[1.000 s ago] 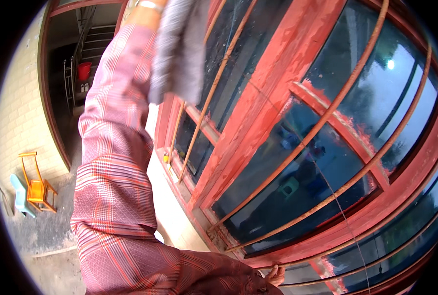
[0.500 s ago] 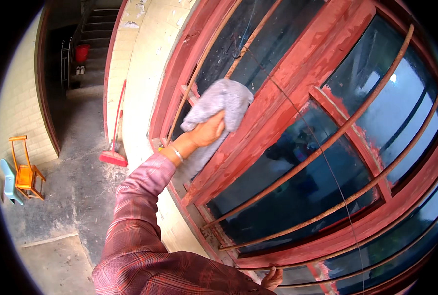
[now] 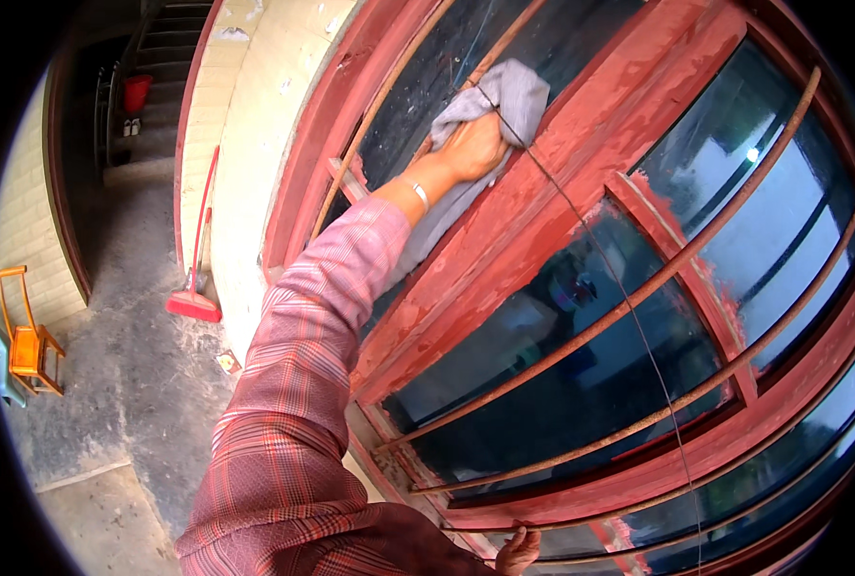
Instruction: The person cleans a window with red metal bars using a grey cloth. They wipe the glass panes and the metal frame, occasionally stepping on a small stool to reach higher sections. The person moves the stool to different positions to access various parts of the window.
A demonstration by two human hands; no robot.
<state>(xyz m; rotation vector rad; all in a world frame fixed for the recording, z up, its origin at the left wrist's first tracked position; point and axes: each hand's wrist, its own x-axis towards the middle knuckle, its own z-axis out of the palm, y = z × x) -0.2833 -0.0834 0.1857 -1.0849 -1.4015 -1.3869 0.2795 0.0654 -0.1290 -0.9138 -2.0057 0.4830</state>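
Observation:
A grey-lilac cloth [image 3: 522, 88] is bunched in my left hand [image 3: 475, 147], whose fingers are closed on it. The arm is stretched up and away, in a plaid sleeve. The cloth lies against the dark glass and the red window frame [image 3: 485, 252], beside a rusty bar, with its loose end trailing down the frame. At the lower edge my right hand [image 3: 517, 554] shows only in part. Its fingers are curled at a rusty window bar [image 3: 567, 521], seeming to grip it.
Several curved rusty bars [image 3: 581, 338] cross the panes, and a thin dark wire [image 3: 629, 298] hangs before them. Leftward are a red broom [image 3: 194, 304], an orange wooden chair [image 3: 30, 350], a light-blue chair [image 3: 3, 370] and a red bucket [image 3: 138, 93] on dark stairs.
My left hand has moved up and to the right along the window frame, taking the cloth with it. The view has shifted slightly; my right hand stays near the same bar.

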